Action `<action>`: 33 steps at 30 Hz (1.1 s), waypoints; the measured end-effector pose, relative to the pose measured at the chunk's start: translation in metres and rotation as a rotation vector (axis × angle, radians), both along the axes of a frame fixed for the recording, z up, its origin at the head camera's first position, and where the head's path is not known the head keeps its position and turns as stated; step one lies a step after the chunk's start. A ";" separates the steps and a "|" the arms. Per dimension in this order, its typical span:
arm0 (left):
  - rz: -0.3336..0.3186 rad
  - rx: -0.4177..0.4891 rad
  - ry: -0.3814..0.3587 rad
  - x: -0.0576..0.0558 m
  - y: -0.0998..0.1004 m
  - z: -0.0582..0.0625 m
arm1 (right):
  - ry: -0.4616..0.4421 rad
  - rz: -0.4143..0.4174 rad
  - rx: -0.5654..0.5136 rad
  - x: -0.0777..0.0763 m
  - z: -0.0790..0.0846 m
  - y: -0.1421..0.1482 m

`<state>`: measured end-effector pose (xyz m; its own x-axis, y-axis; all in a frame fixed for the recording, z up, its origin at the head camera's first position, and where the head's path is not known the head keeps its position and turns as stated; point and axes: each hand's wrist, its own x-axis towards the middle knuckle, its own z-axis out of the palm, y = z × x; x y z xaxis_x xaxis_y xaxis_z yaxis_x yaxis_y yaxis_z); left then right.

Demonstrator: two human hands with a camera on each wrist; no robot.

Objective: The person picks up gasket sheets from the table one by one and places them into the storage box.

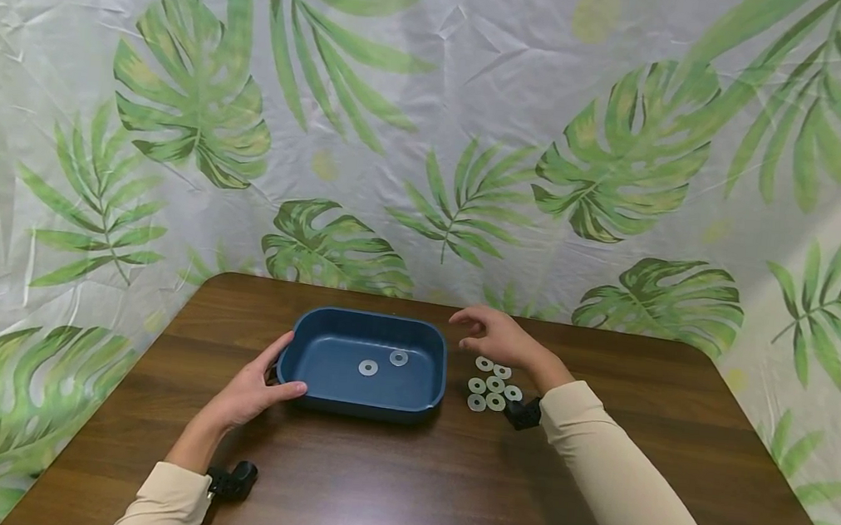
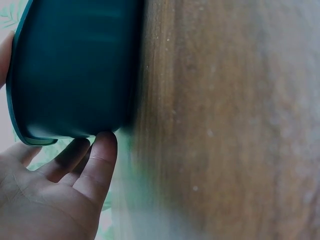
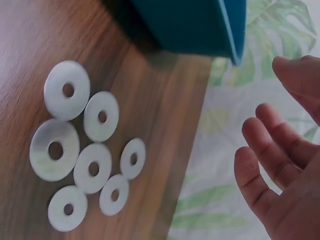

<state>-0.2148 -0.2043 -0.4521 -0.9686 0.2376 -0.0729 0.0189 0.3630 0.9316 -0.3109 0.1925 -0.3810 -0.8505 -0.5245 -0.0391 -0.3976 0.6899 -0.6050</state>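
Note:
A blue rectangular tray [image 1: 359, 403] with rounded corners stands on the table, and two flat metal washers [image 1: 368, 367] lie inside it. My left hand [image 1: 253, 391] holds the tray's left end, thumb over the front corner and fingers along the side. In the left wrist view, fingertips [image 2: 104, 142] press against the tray's outer wall [image 2: 75, 70]. Just right of the tray's far right corner, my right hand [image 1: 498, 336] hovers with loosely bent fingers and nothing between them. Several washers [image 3: 93, 168] lie flat in a close group on the table beneath that hand.
The brown wooden table [image 1: 385, 493] has its far edge just behind the tray and my right hand. Behind it hangs a pale cloth [image 1: 447, 131] printed with green leaves. A small black camera [image 1: 523, 413] on my right wrist sits close to the washer group.

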 end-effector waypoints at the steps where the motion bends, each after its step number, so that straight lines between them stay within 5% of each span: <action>1: -0.001 -0.002 0.002 0.000 0.000 0.000 | 0.001 -0.002 0.005 0.000 -0.001 0.002; 33: 0.011 -0.018 0.013 0.000 0.000 -0.003 | 0.028 -0.131 0.089 -0.014 -0.069 0.046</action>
